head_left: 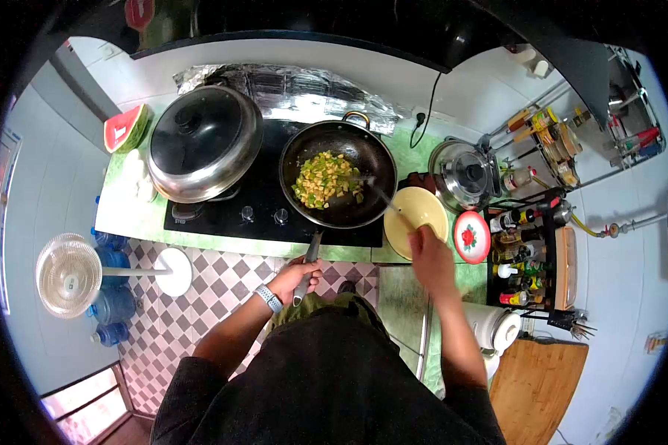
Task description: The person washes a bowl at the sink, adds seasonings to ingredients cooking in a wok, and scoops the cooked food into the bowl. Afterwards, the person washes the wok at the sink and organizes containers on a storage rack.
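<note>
Wok (351,142) over the right side of the hob (263,202), its long handle (310,257) pointing back toward my waist. Nearest the body, my left hand (297,279) has its grip closed round that handle, fingers wrapped, with a watch (269,298) on the wrist behind it. My right hand (427,256) is nearly as near, poised over the yellow bowl (429,205); its grip is shut on the utensil (387,202), though motion blur hides how each finger lies. The shaft slants across the wok's right rim, and its blurred head is beside the chopped green and yellow food (323,180), gathered left of centre.

To work this well, I would judge, the left grip needs to be firm enough that the wok cannot swivel, while the right wrist moves low and smoothly, scooping under the pieces along the curved wall. Short strokes toward the middle should spare the rim from spills; I'd mind the bowl close by on the right.

Beyond the bowl on the worktop (141,222) are a red-rimmed plate (472,237) and a steel pot (460,194). Left of the wok sits a big domed lid (200,141); crumpled foil (312,93) stands behind the hob, against the wall.
</note>
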